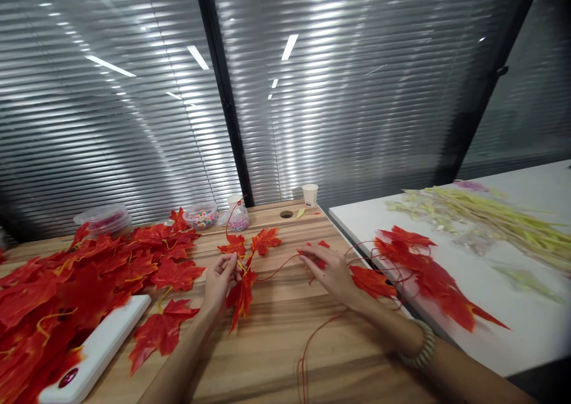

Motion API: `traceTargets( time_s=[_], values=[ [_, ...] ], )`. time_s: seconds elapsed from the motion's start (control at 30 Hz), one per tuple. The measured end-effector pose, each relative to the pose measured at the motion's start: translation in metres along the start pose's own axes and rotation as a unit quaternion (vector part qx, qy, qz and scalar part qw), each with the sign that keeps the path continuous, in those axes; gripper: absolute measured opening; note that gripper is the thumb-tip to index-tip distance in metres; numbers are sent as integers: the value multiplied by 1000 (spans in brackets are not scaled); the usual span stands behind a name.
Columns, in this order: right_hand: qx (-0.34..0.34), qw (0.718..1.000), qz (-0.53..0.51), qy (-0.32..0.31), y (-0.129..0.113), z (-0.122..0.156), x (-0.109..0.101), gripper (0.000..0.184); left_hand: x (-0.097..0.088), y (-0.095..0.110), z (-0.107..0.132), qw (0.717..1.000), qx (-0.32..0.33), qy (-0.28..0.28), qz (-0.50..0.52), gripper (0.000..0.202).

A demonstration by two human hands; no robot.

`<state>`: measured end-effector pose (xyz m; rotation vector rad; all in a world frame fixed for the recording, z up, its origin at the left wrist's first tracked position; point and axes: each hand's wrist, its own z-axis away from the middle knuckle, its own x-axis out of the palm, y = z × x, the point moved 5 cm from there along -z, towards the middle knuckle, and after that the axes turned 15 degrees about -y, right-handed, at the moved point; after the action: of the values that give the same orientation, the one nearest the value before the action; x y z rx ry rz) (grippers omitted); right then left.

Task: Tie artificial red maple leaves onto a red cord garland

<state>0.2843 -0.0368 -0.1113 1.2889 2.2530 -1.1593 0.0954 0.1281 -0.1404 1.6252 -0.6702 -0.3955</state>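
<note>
Pinched in my left hand (222, 280) is the yellow stem of a small bunch of red artificial maple leaves (243, 294), which hangs over the wooden table. A thin red cord (280, 268) runs from this bunch across to my right hand (329, 271), whose thumb and fingertips are closed on it. More red cord loops beside my right wrist, among red leaves (372, 282) at the table's right edge. Another length of cord (304, 362) trails toward the front edge.
A large heap of red maple leaves (84, 279) covers the left side, with a white box-like device (100, 347) in front. Bead tubs (201, 215) and a paper cup (310, 195) stand at the back. The white table (482, 285) holds more leaves and yellow strips (504, 222).
</note>
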Motion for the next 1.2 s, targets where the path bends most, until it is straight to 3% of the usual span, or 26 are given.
traceTargets(
  time_s=[0.77,1.2],
  values=[
    [-1,999,-15,-29,-2,-2,3,13,3,-5,1,1000,-23,-10,9,32],
    [-7,998,-12,-60,-2,-2,6,12,9,-8,2,998,-38,-54,-19,29]
  ],
)
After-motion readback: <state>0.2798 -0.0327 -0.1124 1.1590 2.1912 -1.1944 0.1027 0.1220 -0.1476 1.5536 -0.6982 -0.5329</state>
